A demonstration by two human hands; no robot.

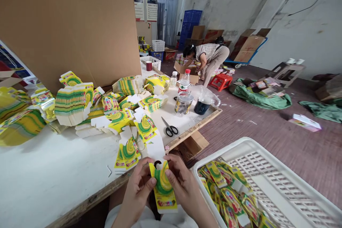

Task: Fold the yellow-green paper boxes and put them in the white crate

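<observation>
Low in front of me, a yellow and green printed carton is held upright between both hands. My left hand grips its left edge, thumb on the front. My right hand pinches the upper right edge in the same way. The carton's top is open, with a white flap standing up behind it and a curved cut-out showing. Just beyond my fingers, flat cartons lie on the white table. Black-handled scissors rest farther off.
At right, a white plastic basket holds several filled-looking packs. Stacks of folded cartons line the table before a large cardboard sheet. A bottle, a clear jar and a dark mug stand near the edge. Another person bends over a box.
</observation>
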